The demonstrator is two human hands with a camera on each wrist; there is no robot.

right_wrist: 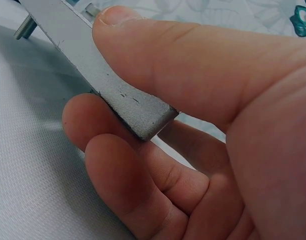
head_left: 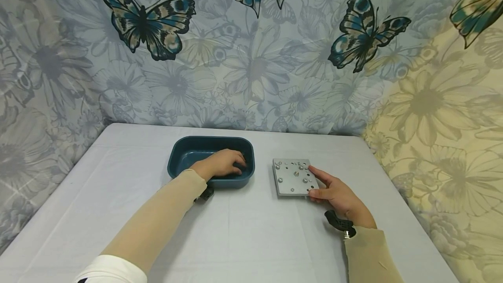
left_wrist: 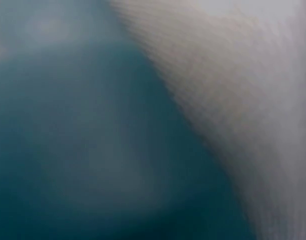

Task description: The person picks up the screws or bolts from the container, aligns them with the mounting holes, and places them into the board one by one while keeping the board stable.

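Note:
My left hand point(head_left: 224, 163) reaches into a dark teal plastic bin point(head_left: 184, 178). Its fingers bend down toward the right end of the bin, where the fingertips and anything under them are hidden. The left wrist view is a blur of teal bin wall point(left_wrist: 93, 140). My right hand point(head_left: 339, 193) grips the right edge of a flat silver metal plate point(head_left: 288, 182), with several bolts and holes on its face. In the right wrist view, the thumb point(right_wrist: 158, 55) lies on the plate's edge and curled fingers point(right_wrist: 123, 170) support its underside; a bolt shank point(right_wrist: 26, 27) sticks out beneath.
Bin and plate are on a table covered with a white cloth point(head_left: 251, 239), the bin left of the plate. Behind the table hangs a butterfly-and-flower patterned curtain point(head_left: 255, 69). Each wrist wears a black strap-like device point(head_left: 339, 222).

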